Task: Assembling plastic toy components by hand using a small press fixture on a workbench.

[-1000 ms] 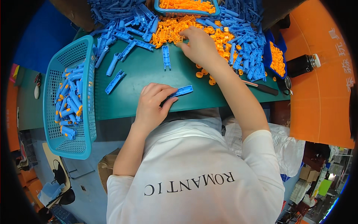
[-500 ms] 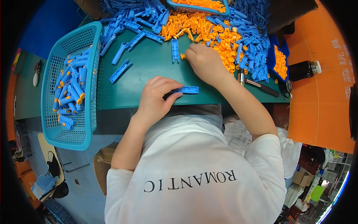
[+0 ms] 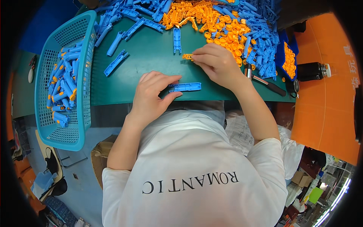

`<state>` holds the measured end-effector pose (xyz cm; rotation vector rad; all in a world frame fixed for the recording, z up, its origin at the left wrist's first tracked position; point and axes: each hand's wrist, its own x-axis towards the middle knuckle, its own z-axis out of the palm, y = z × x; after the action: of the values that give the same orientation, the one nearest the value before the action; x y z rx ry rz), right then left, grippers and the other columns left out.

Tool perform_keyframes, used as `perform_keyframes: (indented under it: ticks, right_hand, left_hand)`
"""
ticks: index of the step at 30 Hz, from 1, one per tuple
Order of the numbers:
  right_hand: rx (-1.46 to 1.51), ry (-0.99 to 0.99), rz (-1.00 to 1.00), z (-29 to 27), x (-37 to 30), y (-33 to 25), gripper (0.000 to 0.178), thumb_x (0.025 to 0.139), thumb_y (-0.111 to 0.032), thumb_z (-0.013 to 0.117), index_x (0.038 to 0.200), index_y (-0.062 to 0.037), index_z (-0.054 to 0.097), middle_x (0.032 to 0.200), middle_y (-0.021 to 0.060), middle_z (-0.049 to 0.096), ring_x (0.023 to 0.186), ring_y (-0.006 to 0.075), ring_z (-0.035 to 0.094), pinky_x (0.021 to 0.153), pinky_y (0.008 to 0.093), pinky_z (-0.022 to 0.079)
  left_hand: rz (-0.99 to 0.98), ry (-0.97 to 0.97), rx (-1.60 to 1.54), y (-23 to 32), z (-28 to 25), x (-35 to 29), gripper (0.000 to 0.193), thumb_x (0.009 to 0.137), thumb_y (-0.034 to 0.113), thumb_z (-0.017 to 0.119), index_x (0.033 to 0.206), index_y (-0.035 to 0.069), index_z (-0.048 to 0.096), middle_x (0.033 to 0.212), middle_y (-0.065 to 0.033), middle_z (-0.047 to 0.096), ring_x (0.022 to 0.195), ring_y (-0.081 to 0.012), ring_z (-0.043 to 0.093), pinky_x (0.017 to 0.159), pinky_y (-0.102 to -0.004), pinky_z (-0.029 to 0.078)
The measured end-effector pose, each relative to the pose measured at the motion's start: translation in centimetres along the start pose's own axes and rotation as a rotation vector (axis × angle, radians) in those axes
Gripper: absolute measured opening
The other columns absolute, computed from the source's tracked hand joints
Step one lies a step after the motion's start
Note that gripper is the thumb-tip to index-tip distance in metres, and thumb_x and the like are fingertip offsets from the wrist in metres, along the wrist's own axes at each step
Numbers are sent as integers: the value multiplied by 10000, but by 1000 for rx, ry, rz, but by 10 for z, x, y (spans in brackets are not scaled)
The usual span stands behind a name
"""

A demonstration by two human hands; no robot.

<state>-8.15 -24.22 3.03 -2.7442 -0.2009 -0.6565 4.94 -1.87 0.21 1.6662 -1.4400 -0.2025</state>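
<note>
On the green table lies a blue half-shell (image 3: pixel 186 87), its hollow side up. My left hand (image 3: pixel 151 92) rests around its left end, thumb and fingers spread apart on either side of it, not closed on it. Above and to the right, my right hand (image 3: pixel 219 64) pinches a small orange plastic piece (image 3: pixel 187 56) between thumb and fingers. A second blue half-shell (image 3: pixel 177 41) lies upright in the view, just beyond the orange piece. Another blue shell (image 3: pixel 116 62) sits farther left.
A light-blue basket (image 3: pixel 87 81) with several blue-and-orange assembled pieces stands left. Heaps of orange strips (image 3: pixel 189 13), orange caps (image 3: pixel 230 39) and blue shells (image 3: pixel 261 47) spread across the back. A hammer (image 3: pixel 269 85), a blue bin (image 3: pixel 280 56) and a black bottle (image 3: pixel 310 71) lie right.
My right hand has come nearer with the orange piece, which now shows more fully. My left thumb and fingers have spread away from the blue half-shell. The view has shifted slightly.
</note>
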Motion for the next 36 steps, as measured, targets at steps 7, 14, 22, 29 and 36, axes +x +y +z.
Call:
perform_keyframes:
  ticks: [7, 14, 22, 29, 36]
  right_hand:
    - [280, 27, 212, -7, -14, -64, 197, 798, 33, 759, 987, -22, 755, 997, 117, 736, 882, 278, 702, 752, 356, 557]
    - [288, 98, 214, 15, -22, -74, 215, 774, 58, 753, 981, -3, 745, 992, 121, 726, 863, 294, 683, 740, 368, 552]
    - [222, 53, 195, 15, -22, -75, 224, 756, 45, 754, 975, 5, 732, 963, 124, 702, 842, 302, 653, 723, 378, 544]
    - [200, 1, 172, 14, -20, -74, 232, 749, 46, 751, 975, 1, 731, 992, 113, 693, 876, 294, 648, 736, 375, 546]
    - [138, 149, 261, 15, -36, -86, 324, 763, -1, 760, 1085, -14, 723, 1135, 105, 706, 1005, 292, 632, 882, 405, 509]
  left_hand:
    - [-26, 56, 32, 2, 1, -3, 422, 742, 142, 845, 1146, 115, 725, 929, -1, 739, 889, -235, 631, 866, -385, 467]
    - [-52, 47, 7, 0, 3, -3, 449, 730, 135, 850, 1158, 119, 715, 923, 20, 739, 851, -223, 611, 828, -370, 455]
    - [-33, 65, 5, -1, 4, -2, 459, 730, 129, 852, 1164, 123, 703, 914, 38, 744, 843, -202, 608, 811, -360, 448]
    - [-54, 68, -12, 0, 4, -1, 395, 742, 119, 841, 1117, 131, 718, 912, 36, 740, 839, -206, 607, 798, -362, 454]
    - [138, 115, 88, -6, 8, -4, 164, 737, 98, 839, 882, 122, 765, 879, 22, 721, 790, -216, 597, 711, -349, 460]
